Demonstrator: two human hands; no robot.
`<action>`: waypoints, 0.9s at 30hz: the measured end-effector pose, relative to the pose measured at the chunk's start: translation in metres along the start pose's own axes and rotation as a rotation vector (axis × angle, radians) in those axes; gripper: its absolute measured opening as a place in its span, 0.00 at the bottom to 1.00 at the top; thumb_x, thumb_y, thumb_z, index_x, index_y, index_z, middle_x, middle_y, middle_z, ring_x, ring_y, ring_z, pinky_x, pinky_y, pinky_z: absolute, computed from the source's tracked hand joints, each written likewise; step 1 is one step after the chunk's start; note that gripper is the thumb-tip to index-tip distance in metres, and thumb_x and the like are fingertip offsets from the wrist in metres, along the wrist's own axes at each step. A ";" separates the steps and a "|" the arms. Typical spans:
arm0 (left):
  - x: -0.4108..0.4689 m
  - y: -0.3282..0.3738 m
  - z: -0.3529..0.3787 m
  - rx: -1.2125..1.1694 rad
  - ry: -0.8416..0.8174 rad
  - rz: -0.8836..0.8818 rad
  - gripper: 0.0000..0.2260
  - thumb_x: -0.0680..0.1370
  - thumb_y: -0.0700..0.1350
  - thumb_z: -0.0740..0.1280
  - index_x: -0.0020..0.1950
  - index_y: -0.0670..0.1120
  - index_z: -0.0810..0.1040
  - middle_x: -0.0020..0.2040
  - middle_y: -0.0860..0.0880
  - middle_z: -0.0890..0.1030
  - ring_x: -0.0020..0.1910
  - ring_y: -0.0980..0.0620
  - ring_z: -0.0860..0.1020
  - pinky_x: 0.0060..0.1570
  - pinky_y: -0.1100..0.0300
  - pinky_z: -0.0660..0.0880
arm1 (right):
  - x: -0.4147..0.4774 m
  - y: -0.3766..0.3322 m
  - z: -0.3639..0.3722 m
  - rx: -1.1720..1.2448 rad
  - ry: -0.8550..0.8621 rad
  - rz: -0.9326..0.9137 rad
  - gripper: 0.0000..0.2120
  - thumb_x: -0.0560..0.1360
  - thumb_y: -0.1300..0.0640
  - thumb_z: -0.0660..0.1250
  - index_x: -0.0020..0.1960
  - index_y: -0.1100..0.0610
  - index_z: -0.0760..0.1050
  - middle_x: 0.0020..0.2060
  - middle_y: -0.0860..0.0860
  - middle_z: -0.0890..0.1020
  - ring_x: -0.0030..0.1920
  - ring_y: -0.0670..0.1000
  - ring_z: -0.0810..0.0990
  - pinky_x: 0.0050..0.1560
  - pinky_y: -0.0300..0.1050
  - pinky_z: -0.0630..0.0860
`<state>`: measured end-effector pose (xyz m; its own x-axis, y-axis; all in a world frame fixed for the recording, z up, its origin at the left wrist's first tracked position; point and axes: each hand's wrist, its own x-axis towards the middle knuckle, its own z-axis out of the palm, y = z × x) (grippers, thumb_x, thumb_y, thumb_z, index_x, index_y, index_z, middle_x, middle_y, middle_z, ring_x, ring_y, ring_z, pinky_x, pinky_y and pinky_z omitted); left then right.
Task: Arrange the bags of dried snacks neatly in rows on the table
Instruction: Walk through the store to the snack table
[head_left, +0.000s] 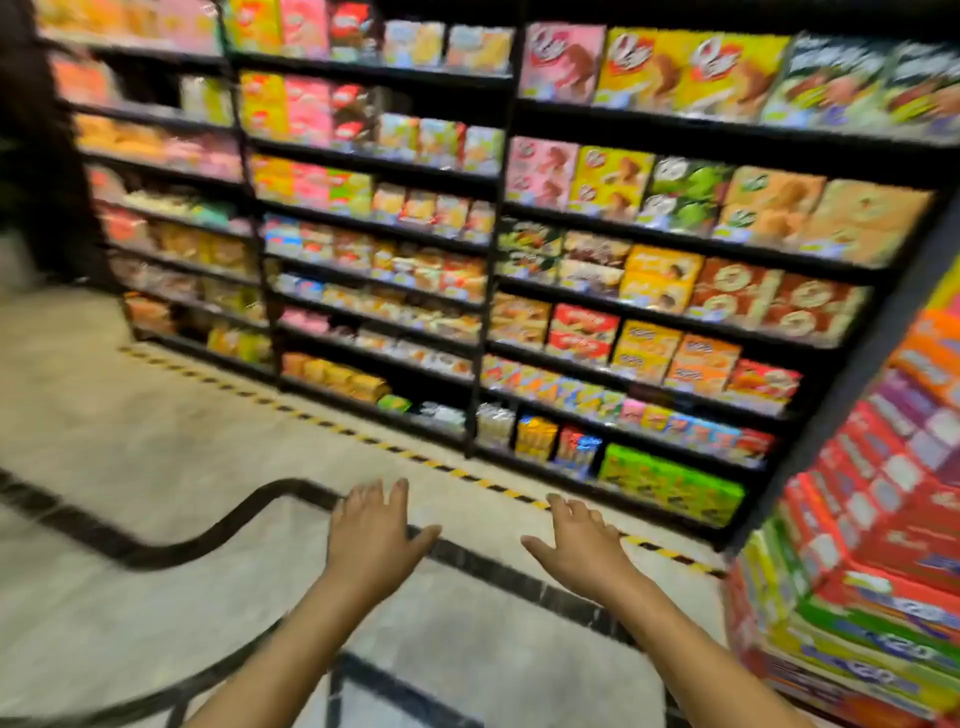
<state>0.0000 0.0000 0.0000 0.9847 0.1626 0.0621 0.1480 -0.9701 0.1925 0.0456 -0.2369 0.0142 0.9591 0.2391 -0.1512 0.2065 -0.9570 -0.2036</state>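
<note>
The left hand (374, 540) reaches forward at the lower middle of the view. It is palm down, with its fingers straight and slightly spread and its thumb out to the side, and it holds nothing. Just to its right, with a gap between them, the right hand (576, 545) has the same flat, open pose and is also empty. Both bare forearms rise from the bottom edge, and both hands hover above the floor without touching anything.

The whole view is blurred. On the left is a pale stone floor (156, 441), crossed by a dark band (218, 530) that curves and then runs under the hands. Beyond it, a line of yellow and black striped tape (332, 427) runs along the foot of tall black shelves (374, 166).

The shelves fill the upper view in three bays, tightly packed with colourful snack packets. Some orange and yellow snack bags (337, 375) lie low in the middle bay, on the bottom shelf, well away from both hands. The blur makes it impossible to tell whether these are dried snacks.

The right bay holds mostly boxes (649, 67) in pink, yellow and green. A wide green box (670, 483) sits on its lowest shelf. At the far right edge, a separate stack (883, 571) of red, green and orange cartons stands close to the camera.
</note>
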 end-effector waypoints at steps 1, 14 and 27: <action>-0.017 -0.022 0.005 0.007 -0.043 -0.058 0.35 0.74 0.68 0.53 0.75 0.49 0.60 0.72 0.43 0.66 0.70 0.41 0.64 0.65 0.48 0.63 | 0.002 -0.020 0.014 -0.003 -0.060 -0.041 0.33 0.77 0.38 0.57 0.75 0.54 0.54 0.71 0.57 0.64 0.70 0.61 0.64 0.66 0.58 0.65; -0.290 -0.306 0.019 0.035 -0.108 -0.786 0.35 0.73 0.69 0.53 0.73 0.49 0.62 0.71 0.44 0.68 0.70 0.41 0.65 0.67 0.48 0.61 | -0.072 -0.368 0.171 -0.220 -0.433 -0.738 0.30 0.75 0.36 0.58 0.70 0.52 0.62 0.65 0.57 0.72 0.64 0.60 0.71 0.61 0.55 0.70; -0.548 -0.397 -0.019 -0.038 0.100 -1.459 0.32 0.75 0.66 0.57 0.73 0.48 0.61 0.74 0.41 0.63 0.74 0.38 0.57 0.70 0.45 0.57 | -0.273 -0.608 0.253 -0.427 -0.482 -1.424 0.29 0.75 0.37 0.58 0.68 0.54 0.65 0.64 0.58 0.74 0.63 0.60 0.71 0.62 0.55 0.71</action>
<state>-0.6000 0.2989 -0.0922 -0.0449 0.9891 -0.1403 0.9835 0.0684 0.1675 -0.3908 0.3213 -0.0657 -0.1993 0.9027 -0.3813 0.9742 0.1406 -0.1765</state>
